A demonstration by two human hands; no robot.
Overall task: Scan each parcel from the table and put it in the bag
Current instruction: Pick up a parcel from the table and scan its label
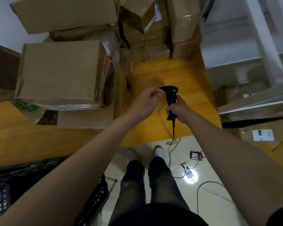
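— What's hard to make out from where you stand?
— The black crate [91,198] at the lower left is cut off by the edge; the parcels [62,72] heaped on the yellow table [167,70] are blurred, their labels unreadable.
— And the scanner?
— The scanner [171,93] hangs over the table's bare patch, just right of the heap; the right hand [178,111] has its fingers wrapped round the handle (the cable [173,128] trails out below that fist); the left hand [145,101] is curled at the scanner's head, fingertips against it; whether they actually pinch it, I can't tell.
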